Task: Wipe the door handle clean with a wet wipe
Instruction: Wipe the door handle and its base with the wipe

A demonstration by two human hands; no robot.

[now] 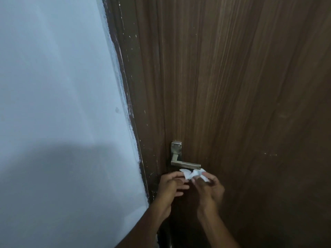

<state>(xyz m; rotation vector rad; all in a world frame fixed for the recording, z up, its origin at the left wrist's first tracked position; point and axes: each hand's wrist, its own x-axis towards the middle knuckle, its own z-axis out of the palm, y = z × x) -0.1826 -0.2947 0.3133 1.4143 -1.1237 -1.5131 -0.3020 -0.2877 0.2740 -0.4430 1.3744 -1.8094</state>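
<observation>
I see both hands pinching a crumpled white wet wipe [194, 174] just below the square brushed-metal lever door handle [185, 164]: left hand [171, 186], right hand [208, 187]; the dark wood-grain door [241, 86] lies behind it and a pale blue-white wall [53, 86] left of it.

pale blue wall [53, 86], dark wood-grain door [241, 86], paint-flecked door frame [125, 59]

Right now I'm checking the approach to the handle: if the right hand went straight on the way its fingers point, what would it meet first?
Most likely the lever of the door handle, just above the wet wipe that the right hand pinches together with the left hand. Depth is unclear; it might slip under the lever and reach the wooden door.
</observation>
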